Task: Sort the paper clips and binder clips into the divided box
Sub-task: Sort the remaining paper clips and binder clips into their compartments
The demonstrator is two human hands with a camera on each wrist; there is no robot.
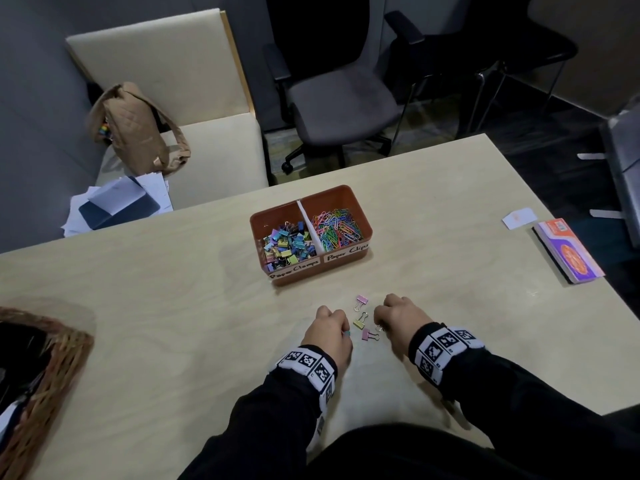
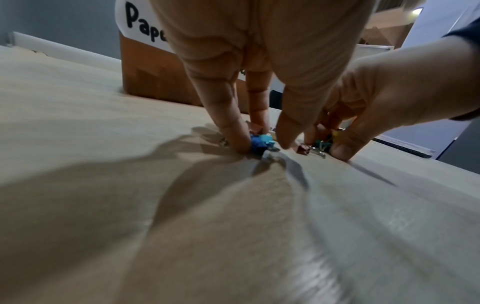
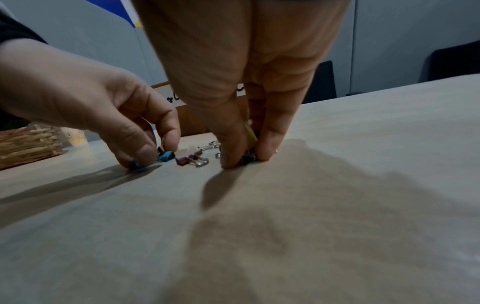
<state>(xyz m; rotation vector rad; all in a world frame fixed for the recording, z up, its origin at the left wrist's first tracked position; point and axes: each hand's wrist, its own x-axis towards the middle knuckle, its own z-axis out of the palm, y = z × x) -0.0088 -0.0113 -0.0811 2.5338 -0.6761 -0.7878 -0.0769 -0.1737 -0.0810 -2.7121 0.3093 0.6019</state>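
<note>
Left hand (image 1: 329, 332) fingers pinching blue binder clip (image 2: 258, 144), right hand (image 1: 398, 315) fingers pinching dark clip (image 3: 248, 158), both flat on table (image 1: 138, 306)

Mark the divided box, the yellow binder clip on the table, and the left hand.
divided box (image 1: 347, 192): head view, far rim.
yellow binder clip (image 1: 358, 322): head view, its body.
left hand (image 1: 325, 332): head view, back of hand.

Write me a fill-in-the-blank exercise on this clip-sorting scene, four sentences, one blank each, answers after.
1. The divided box has ___ compartments.
2. The paper clips lie in the box's ___ compartment as the head camera sees it.
3. The loose binder clips lie on the table between the person's two ___.
4. At the table's left edge sits a woven ___.

Answers: two; right; hands; basket
</note>
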